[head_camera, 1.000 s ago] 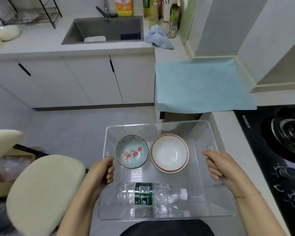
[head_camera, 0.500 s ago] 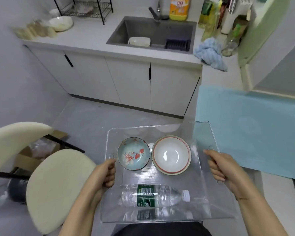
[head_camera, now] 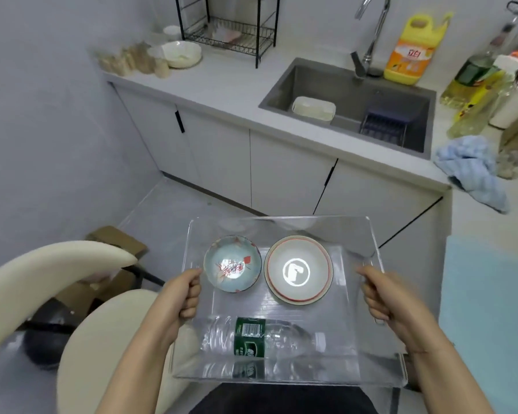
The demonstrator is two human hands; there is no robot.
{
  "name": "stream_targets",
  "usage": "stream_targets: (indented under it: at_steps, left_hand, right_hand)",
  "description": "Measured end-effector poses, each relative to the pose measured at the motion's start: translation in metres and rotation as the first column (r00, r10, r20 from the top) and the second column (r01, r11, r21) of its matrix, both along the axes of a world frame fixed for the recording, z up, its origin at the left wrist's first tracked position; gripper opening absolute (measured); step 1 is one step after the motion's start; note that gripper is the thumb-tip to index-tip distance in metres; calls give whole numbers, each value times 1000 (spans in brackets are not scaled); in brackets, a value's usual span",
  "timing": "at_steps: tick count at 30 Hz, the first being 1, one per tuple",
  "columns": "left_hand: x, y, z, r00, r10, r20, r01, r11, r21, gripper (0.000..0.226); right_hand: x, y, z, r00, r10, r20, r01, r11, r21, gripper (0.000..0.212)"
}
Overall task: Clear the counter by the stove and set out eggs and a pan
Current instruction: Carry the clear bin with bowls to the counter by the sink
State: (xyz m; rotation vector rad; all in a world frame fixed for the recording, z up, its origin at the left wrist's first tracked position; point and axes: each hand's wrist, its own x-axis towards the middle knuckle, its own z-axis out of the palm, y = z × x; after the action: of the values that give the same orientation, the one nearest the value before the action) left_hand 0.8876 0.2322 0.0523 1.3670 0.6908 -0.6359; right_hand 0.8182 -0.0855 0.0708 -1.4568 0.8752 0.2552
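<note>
Surroundings: a grey rectangular sink (head_camera: pixel 317 85) set in a pale countertop (head_camera: pixel 222 94), with a chrome tap (head_camera: pixel 371 28), a yellow detergent jug (head_camera: pixel 413 52) behind it, and a crumpled light-blue cloth (head_camera: pixel 470 168) at the counter's right end.
Rack: a black wire dish rack (head_camera: pixel 231 31) on the counter's left, a white dish (head_camera: pixel 181 53) beside it.
In the way: a cream padded chair (head_camera: pixel 81 324) just left of the bin, below its left edge.
Bin: a clear plastic rectangular bin (head_camera: pixel 353 234) held level in the air over the floor, in front of the cabinets.
Left hand (head_camera: pixel 180 297): fingers curled round the bin's left rim.
Right hand (head_camera: pixel 383 297): fingers curled round the right rim.
Contents: a small teal floral bowl (head_camera: pixel 232 264) and a white bowl with a red rim (head_camera: pixel 298 270) side by side at the far end; a clear plastic water bottle with a green label (head_camera: pixel 260 339) lying on its side nearer the body.
Textures: glossy glazed bowls, ribbed bin floor.
</note>
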Motion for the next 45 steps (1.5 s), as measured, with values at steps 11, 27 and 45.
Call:
stream_targets:
  at_steps: [11,27,45]
  left_hand:
    - [145,48,-11,982,184,-46,-186,982,-42,37]
    - [400,56,-11,946,320,-47,-320,947,16,40]
    - [687,168,-14,1000,-15,6,15,1000,-8,40]
  right_hand:
    - [201,33,-15,985,168,-28,-166,985,48,46]
    - [496,42,-7,952,306,-24,-304,950,70,44]
    - [685,158,0,999,49,-24,-50,998,-24,47]
